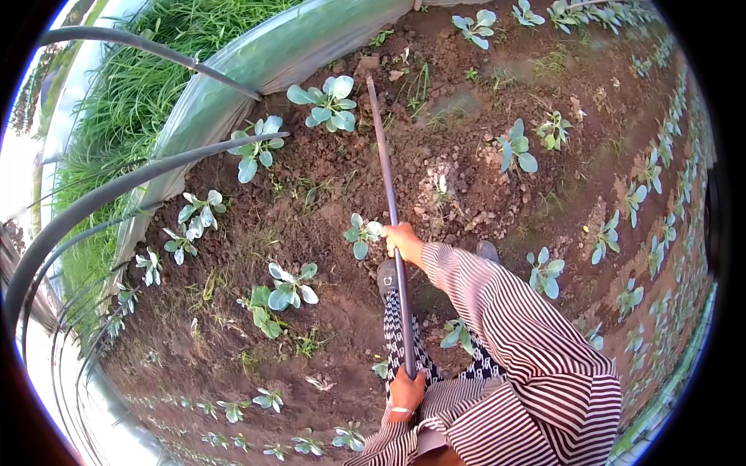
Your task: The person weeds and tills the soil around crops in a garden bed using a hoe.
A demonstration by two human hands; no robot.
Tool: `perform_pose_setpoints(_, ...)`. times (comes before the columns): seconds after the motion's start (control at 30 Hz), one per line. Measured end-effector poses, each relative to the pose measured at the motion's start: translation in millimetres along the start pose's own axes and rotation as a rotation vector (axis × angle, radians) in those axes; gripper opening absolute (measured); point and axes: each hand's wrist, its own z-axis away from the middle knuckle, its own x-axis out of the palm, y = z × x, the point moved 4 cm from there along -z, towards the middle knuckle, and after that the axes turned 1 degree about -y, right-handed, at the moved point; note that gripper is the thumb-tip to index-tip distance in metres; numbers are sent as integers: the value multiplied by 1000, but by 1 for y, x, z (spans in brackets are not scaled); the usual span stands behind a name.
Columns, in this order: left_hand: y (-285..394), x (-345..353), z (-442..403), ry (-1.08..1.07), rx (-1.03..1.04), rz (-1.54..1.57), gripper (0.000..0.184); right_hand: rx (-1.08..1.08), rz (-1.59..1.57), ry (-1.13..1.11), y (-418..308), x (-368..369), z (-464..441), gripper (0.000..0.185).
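Observation:
A long-handled hoe [386, 167] runs from my body out to the soil, its head [369, 64] resting on the ground near the plastic wall and partly hidden by dirt. My right hand [402, 241] is wrapped around the middle of the handle. Close to my waist, my left hand [407, 391] grips the handle's rear part. A small cabbage-like seedling [361, 235] grows just left of my right hand. Left of the hoe's head stands a larger leafy plant [325, 103], apart from the tool.
Rows of similar seedlings [545, 272] spread over the brown soil [482, 202] on both sides. Curved grey pipes [148, 172] and a plastic sheet wall [256, 58] border the left, with tall grass [124, 116] beyond. My shoe [387, 277] stands beside the handle.

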Motion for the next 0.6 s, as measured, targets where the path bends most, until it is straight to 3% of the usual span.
perform_pose_setpoints(0.1,-28,-23,10,93,-1,-37,35,66,-217,-111,-9,19,49,16)
perform_pose_setpoints(0.27,-54,-63,-19,195,178,-173,29,-50,-410,-348,-46,44,83,37)
perform_pose_setpoints(0.37,-59,-89,-22,198,228,-211,29,-75,-523,-384,-63,53,122,31)
perform_pose_setpoints(0.5,-81,-115,-26,215,390,-282,26,-183,-542,-274,-67,51,187,23)
perform_pose_setpoints(0.6,-91,-127,-38,175,289,-429,32,-249,-671,-342,-73,30,212,25)
